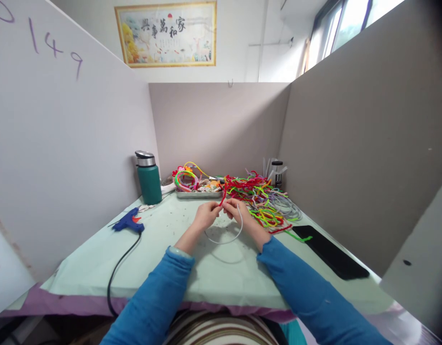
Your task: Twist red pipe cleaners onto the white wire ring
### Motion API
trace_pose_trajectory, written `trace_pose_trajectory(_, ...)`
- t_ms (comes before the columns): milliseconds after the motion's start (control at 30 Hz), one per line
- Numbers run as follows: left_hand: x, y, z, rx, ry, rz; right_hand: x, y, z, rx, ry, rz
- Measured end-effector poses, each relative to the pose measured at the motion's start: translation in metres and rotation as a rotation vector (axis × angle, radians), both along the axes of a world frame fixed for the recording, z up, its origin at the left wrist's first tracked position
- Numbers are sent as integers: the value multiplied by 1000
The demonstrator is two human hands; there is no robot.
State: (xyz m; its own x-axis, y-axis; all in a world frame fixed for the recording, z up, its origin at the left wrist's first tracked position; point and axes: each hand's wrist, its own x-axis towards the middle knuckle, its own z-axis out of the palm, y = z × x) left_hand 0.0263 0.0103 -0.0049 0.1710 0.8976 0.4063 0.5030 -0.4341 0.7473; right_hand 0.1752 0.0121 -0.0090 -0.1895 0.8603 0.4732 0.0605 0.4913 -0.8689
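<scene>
Above the middle of the table, my left hand (206, 214) and my right hand (238, 211) meet with fingers pinched. Between their fingertips stands a red pipe cleaner (224, 191), its upper part sticking up. A thin whitish hoop (226, 242), like a headband, hangs below the hands and curves from my right hand towards my left wrist. The fingers hide where the hoop and the pipe cleaner come together. Just beyond my right hand lies a tangled heap of coloured pipe cleaners (264, 197), mostly red, yellow, green and grey.
A blue glue gun (129, 221) with a black cord lies left, before a green bottle (149, 181). A metal tray (198, 195) at the back holds small pieces and colourful hoops (185, 179). A black phone-like slab (331, 251) lies right. Partition panels (221, 124) surround the table.
</scene>
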Motion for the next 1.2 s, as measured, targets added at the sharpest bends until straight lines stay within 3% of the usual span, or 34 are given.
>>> trace_pose_trajectory(67, 0, 0, 0, -46, -60, -10, 0, -3, 2, -1, -8, 4)
trace_pose_trajectory(233, -2, -5, 5, -346, -323, -98, 0, -9, 6, -4, -21, 0)
trace_pose_trajectory(433, -6, -8, 7, -474, -439, -244, 1, -6, 4, 22, -38, 7)
trace_pose_trajectory(767, -7, -9, 9, -557, -485, -289, 3, -5, 4, 46, -40, 26)
trace_pose_trajectory(1067, -3, -14, 15, -371, -376, -129, 1, -8, 4, 0, -36, 13)
trace_pose_trajectory(1200, -5, -13, 13, -390, -407, -161, 3, -2, -1, 19, -53, 28)
